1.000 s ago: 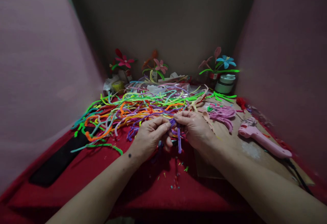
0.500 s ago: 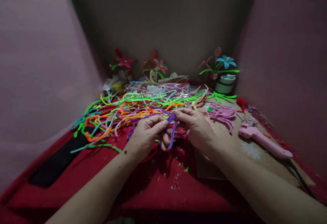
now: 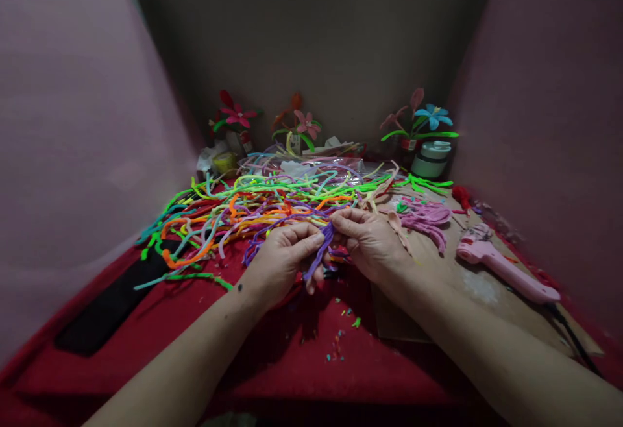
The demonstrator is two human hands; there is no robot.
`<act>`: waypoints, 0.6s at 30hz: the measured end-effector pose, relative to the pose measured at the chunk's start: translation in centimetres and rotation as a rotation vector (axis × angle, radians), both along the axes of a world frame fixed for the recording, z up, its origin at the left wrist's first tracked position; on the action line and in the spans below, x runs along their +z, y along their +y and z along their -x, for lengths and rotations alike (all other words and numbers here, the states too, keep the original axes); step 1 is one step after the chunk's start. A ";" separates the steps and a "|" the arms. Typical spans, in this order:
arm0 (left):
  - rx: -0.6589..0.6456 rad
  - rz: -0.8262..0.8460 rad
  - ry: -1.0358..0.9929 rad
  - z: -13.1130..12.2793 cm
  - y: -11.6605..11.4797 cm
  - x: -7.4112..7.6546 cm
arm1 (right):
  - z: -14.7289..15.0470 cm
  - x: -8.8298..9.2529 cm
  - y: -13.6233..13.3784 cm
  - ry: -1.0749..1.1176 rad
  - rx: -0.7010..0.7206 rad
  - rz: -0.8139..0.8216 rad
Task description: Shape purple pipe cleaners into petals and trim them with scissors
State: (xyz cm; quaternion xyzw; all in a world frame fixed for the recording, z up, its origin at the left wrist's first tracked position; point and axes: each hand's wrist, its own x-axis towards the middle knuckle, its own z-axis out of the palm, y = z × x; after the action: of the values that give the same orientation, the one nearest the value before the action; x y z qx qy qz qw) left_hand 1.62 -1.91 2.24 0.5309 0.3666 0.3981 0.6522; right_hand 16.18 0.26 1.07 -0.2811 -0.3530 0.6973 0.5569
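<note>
My left hand [image 3: 285,255] and my right hand [image 3: 370,242] meet at the middle of the red cloth, both pinched on a purple pipe cleaner [image 3: 318,255] that is folded and hangs down between them. Behind the hands lies a large tangled pile of coloured pipe cleaners [image 3: 253,209] in green, orange, yellow, purple and blue. Small cut scraps [image 3: 343,333] lie on the cloth just below the hands.
A pink glue gun [image 3: 501,265] with a black cord rests on a cardboard sheet [image 3: 467,284] at the right, near a bundle of pink pipe cleaner pieces [image 3: 426,216]. Pipe-cleaner flowers [image 3: 418,119] and a white jar [image 3: 431,158] stand at the back. A black strip [image 3: 111,304] lies left.
The purple pipe cleaner was opened into a loop between the hands, then pressed together into a folded strand. Both hands stayed in nearly the same place.
</note>
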 end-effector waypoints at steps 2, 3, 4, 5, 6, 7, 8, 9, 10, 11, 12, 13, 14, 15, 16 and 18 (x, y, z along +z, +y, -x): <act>0.001 0.005 -0.006 0.0 0.0 0.0 | 0.1 -0.1 0.0 0.006 -0.005 0.002; 0.001 0.001 -0.008 0.0 0.0 0.0 | 0.1 -0.1 0.0 0.011 -0.004 0.000; 0.003 -0.004 -0.009 0.0 0.0 0.0 | 0.1 -0.1 0.0 0.011 -0.005 -0.006; 0.007 -0.005 -0.012 0.0 0.0 0.0 | 0.1 -0.2 0.0 0.006 -0.009 -0.016; 0.008 -0.001 -0.015 0.0 0.0 0.0 | 0.1 -0.2 -0.1 -0.001 -0.016 -0.029; 0.008 0.006 -0.018 0.0 0.0 0.0 | 0.1 -0.2 -0.1 -0.009 -0.022 -0.040; 0.008 0.015 -0.022 0.0 -0.1 0.0 | 0.0 -0.2 -0.1 -0.019 -0.023 -0.046; 0.009 0.026 -0.025 0.0 -0.1 0.0 | 0.0 -0.2 -0.1 -0.026 -0.025 -0.049; 0.007 0.032 -0.025 0.0 -0.1 0.0 | 0.0 -0.2 -0.2 -0.032 -0.026 -0.048; 0.004 0.033 -0.023 -0.1 -0.2 0.0 | 0.0 -0.3 -0.2 -0.035 -0.027 -0.044; 0.002 0.028 -0.019 -0.1 -0.2 0.0 | 0.0 -0.3 -0.2 -0.037 -0.029 -0.038; 0.002 0.021 -0.014 -0.1 -0.2 0.1 | 0.1 -0.3 -0.2 -0.037 -0.031 -0.031; 0.000 0.012 -0.008 -0.1 -0.2 0.1 | 0.1 -0.4 -0.2 -0.034 -0.032 -0.023; -0.004 0.003 -0.002 -0.1 -0.2 0.1 | 0.1 -0.4 -0.2 -0.027 -0.031 -0.012; -0.010 -0.003 0.002 0.0 -0.2 0.2 | 0.1 -0.3 -0.1 -0.019 -0.032 -0.006; -0.039 -0.004 0.005 0.2 -0.2 0.4 | 0.1 -0.2 0.0 -0.007 -0.044 -0.014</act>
State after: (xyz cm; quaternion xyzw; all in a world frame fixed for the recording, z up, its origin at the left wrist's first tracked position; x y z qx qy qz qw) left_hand 1.44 -2.09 2.61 0.5401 0.3568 0.3847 0.6580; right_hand 16.12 0.21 0.88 -0.2872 -0.3535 0.6813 0.5730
